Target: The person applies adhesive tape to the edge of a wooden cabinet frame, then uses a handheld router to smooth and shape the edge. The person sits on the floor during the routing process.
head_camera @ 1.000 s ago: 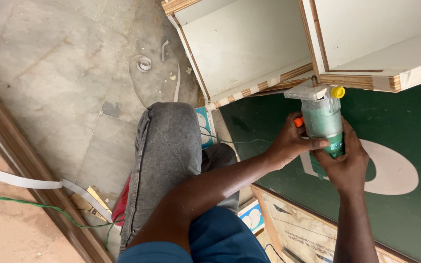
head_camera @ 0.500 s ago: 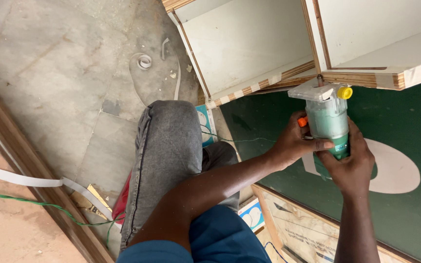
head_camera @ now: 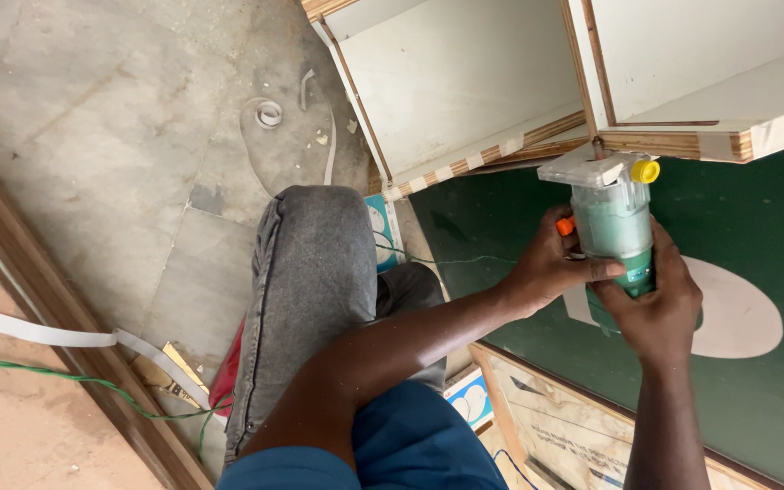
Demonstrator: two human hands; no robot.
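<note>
Both hands are wrapped around the trim router (head_camera: 612, 227): your left hand (head_camera: 546, 268) grips its side from the left, fingers across the body, your right hand (head_camera: 655, 304) cups the lower end from below. Router's long axis runs away from you, clear base (head_camera: 583, 171) pressed against the plywood cabinet edge (head_camera: 673, 143) straight ahead. Right hand sits nearer the motor end. Body is translucent green, yellow knob (head_camera: 644, 171), orange button (head_camera: 564, 226). Green board (head_camera: 755, 245) lies beneath

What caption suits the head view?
Both hands, left hand and right hand, grip a green trim router against a plywood edge.
</note>
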